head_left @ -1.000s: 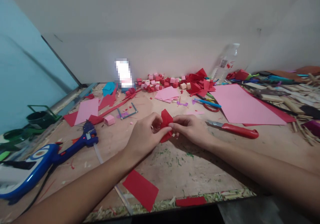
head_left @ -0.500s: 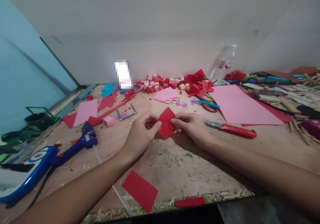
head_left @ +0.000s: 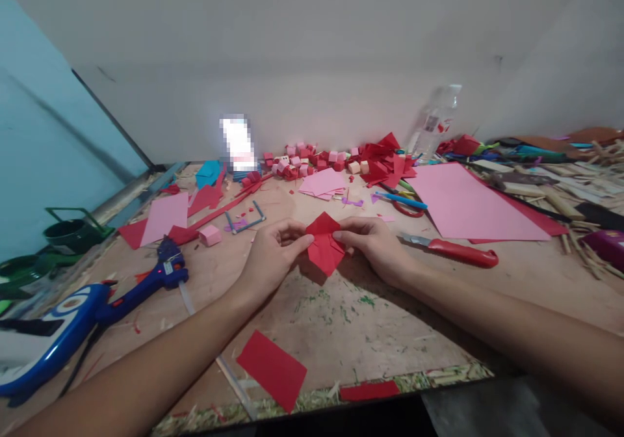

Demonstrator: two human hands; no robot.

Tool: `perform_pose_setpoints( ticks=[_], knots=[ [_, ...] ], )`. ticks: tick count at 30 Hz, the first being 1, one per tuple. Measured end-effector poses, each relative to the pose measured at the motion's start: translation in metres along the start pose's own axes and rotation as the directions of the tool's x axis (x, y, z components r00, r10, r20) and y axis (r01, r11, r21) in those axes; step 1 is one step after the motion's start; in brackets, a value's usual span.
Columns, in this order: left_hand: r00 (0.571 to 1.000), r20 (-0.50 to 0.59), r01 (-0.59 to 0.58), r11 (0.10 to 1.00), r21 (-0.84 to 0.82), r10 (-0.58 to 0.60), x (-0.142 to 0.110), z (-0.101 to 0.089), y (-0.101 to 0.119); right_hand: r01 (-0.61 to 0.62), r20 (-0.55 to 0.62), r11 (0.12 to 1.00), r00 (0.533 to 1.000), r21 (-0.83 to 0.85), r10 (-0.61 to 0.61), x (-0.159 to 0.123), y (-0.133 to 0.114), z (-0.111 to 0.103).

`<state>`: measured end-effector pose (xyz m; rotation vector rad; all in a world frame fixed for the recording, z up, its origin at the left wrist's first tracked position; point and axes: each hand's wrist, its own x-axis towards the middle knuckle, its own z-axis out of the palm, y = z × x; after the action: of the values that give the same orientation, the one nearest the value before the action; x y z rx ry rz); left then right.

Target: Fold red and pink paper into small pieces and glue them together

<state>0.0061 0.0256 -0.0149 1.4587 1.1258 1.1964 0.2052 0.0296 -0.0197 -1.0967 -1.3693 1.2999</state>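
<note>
Between my two hands is a small piece of folded red paper point(head_left: 325, 251), pointed at top and bottom, with creases across its middle. My left hand point(head_left: 279, 248) pinches its left edge between thumb and fingers. On the opposite edge, my right hand point(head_left: 369, 245) grips it the same way, thumb on the near face. A flat red paper rectangle point(head_left: 273, 370) lies on the table below my left forearm. To the right of my right hand rests a red-handled knife point(head_left: 455, 251), blade pointing left.
A blue glue gun point(head_left: 168, 268) lies at left beside green watering cans point(head_left: 71, 232). Small pink and red paper cubes point(head_left: 312, 160) pile along the wall near a lit phone point(head_left: 238, 143). Pink sheets point(head_left: 480, 203), a plastic bottle point(head_left: 437, 125) and wood sticks point(head_left: 560, 196) occupy the right.
The folded red paper has opened a little and tipped, its lower point now slightly lower and more to the right. Both hands keep hold of its edges. The view has shifted slightly.
</note>
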Motion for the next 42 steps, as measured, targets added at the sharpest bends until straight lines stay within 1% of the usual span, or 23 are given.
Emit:
perform_pose_setpoints(
  ticks=[4, 7, 9, 12, 14, 17, 20, 23, 26, 29, 34, 38, 42],
  knots=[
    [0.999, 0.025, -0.047, 0.998, 0.042, 0.046, 0.0, -0.001, 0.001, 0.005, 0.02, 0.999, 1.0, -0.032, -0.004, -0.001, -0.002, 0.0],
    [0.994, 0.049, -0.108, 0.983, 0.152, 0.102, -0.003, 0.0, 0.005, 0.02, 0.017, 0.996, 1.0, -0.082, -0.018, -0.001, -0.003, 0.0],
    [0.985, 0.076, -0.17, 0.961, 0.219, 0.157, -0.006, 0.0, 0.007, 0.043, 0.014, 0.991, 0.999, -0.128, -0.042, -0.002, -0.002, 0.0],
    [0.963, 0.102, -0.267, 0.924, 0.273, 0.248, -0.01, 0.002, 0.01, 0.091, 0.033, 0.977, 0.996, -0.192, -0.086, -0.002, -0.001, -0.001],
    [0.956, 0.111, -0.291, 0.91, 0.295, 0.27, -0.012, 0.003, 0.012, 0.111, 0.056, 0.972, 0.993, -0.206, -0.102, -0.002, 0.0, -0.001],
    [0.967, 0.122, -0.248, 0.924, 0.292, 0.222, -0.012, 0.003, 0.012, 0.12, 0.088, 0.975, 0.991, -0.189, -0.104, -0.002, 0.001, -0.001],
    [0.979, 0.124, -0.188, 0.948, 0.257, 0.16, -0.012, 0.002, 0.01, 0.158, 0.128, 0.968, 0.983, -0.196, -0.134, -0.004, 0.001, 0.0],
    [0.986, 0.09, -0.157, 0.965, 0.208, 0.141, -0.011, 0.002, 0.008, 0.197, 0.147, 0.953, 0.975, -0.229, -0.166, -0.006, 0.0, 0.002],
    [0.99, 0.059, -0.133, 0.98, 0.149, 0.125, -0.011, 0.003, 0.008, 0.204, 0.152, 0.947, 0.974, -0.248, -0.17, -0.007, -0.001, 0.003],
    [0.994, 0.074, -0.084, 0.992, 0.098, 0.077, -0.01, 0.005, 0.009, 0.186, 0.159, 0.953, 0.976, -0.239, -0.151, -0.007, -0.001, 0.002],
    [0.99, 0.132, 0.051, 0.997, -0.055, -0.043, -0.009, 0.004, 0.009, 0.096, 0.125, 0.981, 0.989, -0.171, -0.075, -0.005, -0.001, -0.001],
    [0.979, 0.197, 0.059, 0.998, -0.038, -0.05, -0.006, 0.002, 0.005, 0.074, 0.114, 0.989, 0.992, -0.129, -0.06, -0.005, -0.001, -0.002],
    [0.984, 0.172, 0.038, 0.999, -0.007, -0.036, -0.005, 0.002, 0.006, 0.096, 0.123, 0.981, 0.989, -0.169, -0.076, -0.007, -0.004, -0.001]
  ],
)
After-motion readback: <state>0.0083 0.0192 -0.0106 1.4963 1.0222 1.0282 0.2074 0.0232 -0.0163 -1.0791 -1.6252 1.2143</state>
